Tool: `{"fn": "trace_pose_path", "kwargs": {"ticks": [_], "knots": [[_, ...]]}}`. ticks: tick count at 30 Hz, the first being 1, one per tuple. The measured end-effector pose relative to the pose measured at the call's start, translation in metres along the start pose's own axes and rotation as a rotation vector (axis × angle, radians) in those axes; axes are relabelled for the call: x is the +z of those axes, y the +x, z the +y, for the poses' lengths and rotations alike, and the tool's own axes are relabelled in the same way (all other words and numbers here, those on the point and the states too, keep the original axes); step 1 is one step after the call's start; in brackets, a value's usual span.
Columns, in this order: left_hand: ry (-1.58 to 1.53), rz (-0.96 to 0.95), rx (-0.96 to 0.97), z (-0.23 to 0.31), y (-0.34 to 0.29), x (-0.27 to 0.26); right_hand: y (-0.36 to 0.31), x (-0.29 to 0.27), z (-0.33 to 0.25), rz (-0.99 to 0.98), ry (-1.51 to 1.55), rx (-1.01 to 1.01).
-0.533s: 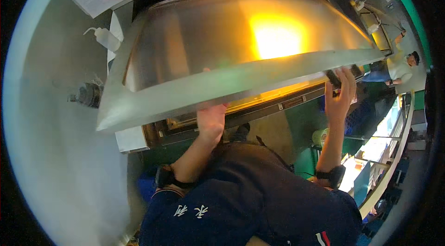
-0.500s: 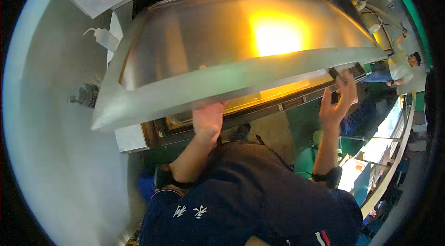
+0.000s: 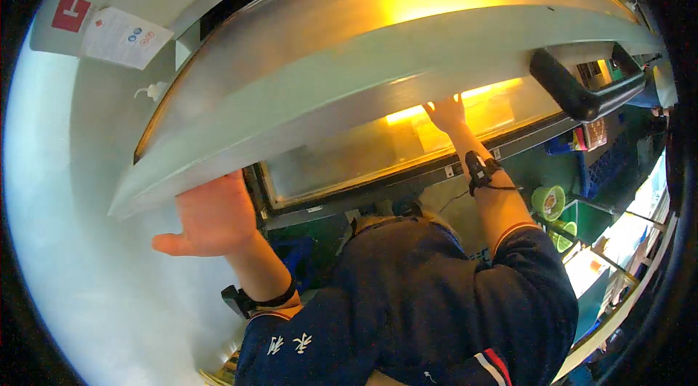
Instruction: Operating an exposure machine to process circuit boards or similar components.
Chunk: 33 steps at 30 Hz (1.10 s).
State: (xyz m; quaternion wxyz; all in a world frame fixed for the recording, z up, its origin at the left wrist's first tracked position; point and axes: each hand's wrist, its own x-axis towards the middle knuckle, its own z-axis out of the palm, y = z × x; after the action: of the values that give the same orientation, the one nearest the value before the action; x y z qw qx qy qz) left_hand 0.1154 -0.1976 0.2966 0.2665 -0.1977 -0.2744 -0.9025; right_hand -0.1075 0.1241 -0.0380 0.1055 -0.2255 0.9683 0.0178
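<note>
Left grip (image 3: 216, 219), in the head view, is open — palm bare, thumb stretched out to the left — with its fingertips hidden behind the front edge of the tilted pale lid (image 3: 313, 99), just beyond the near left corner of the flat bed (image 3: 331, 162). Right grip (image 3: 446, 115) reaches beneath the lid, over the middle of the bed, beside a bright yellow glow; the lid covers some of its fingers, so I cannot tell whether they close on anything. The lid slants above the bed, its black handle (image 3: 598, 104) near the bed's right end. Green baskets (image 3: 548, 202) stand below the bed's near right corner — well apart from both grips.
</note>
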Motion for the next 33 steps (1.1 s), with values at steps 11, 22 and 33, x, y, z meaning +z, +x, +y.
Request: {"fn": "trace_pose_path", "kwargs": {"ticks": [11,22,33], "knots": [[0.27,0.168,0.087,-0.018,0.046,0.033,0.024,-0.026,0.021,0.056,0.311,0.582],[0.233,-0.183,-0.163,-0.011,0.019,-0.05,-0.114,-0.036,-0.06,-0.619,1.046,0.405],[0.981,-0.377,-0.986,-0.103,-0.097,-0.232,-0.325,0.012,-0.235,0.15,1.491,1.086]]}}
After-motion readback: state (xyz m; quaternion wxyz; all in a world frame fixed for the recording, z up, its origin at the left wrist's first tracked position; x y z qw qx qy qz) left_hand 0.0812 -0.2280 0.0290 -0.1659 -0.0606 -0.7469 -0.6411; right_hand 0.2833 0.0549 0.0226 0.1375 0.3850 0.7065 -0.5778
